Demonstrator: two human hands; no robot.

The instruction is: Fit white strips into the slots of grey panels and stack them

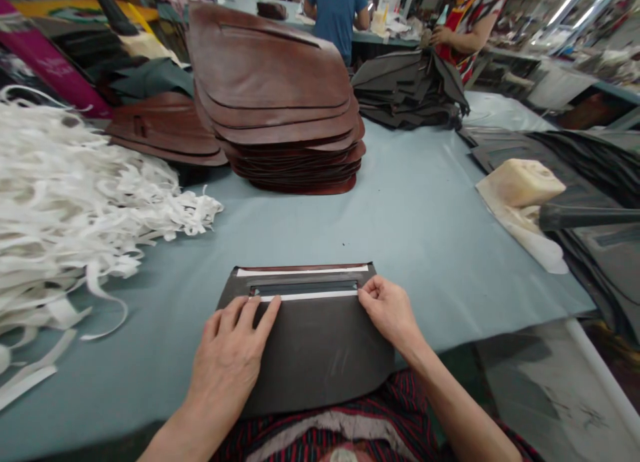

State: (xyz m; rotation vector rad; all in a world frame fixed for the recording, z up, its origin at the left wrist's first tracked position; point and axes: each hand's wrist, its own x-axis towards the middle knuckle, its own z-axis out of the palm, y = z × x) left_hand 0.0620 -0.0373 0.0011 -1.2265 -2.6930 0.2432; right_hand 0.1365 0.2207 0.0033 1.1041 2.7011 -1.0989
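Observation:
A dark grey panel [320,355], seemingly the back of a leather piece, lies at the table's front edge before me. It has a long slot [305,289] near its far side, with a white tape strip [320,295] along the slot's near edge. Another white strip [300,271] runs beside the far edge, where a little brown shows. My left hand [230,345] rests on the panel's left part, fingers spread, fingertips by the strip's left end. At the strip's right end, my right hand [390,309] has thumb and finger pinched together on it.
A tall stack of brown leather panels [270,69] stands ahead. White tape strips [90,195] are heaped at left. On the right lie a cream-coloured block [530,182] and dark panels [590,162]. Folded black pieces [407,89] sit farther back. Two people stand beyond the blue-grey table [415,215].

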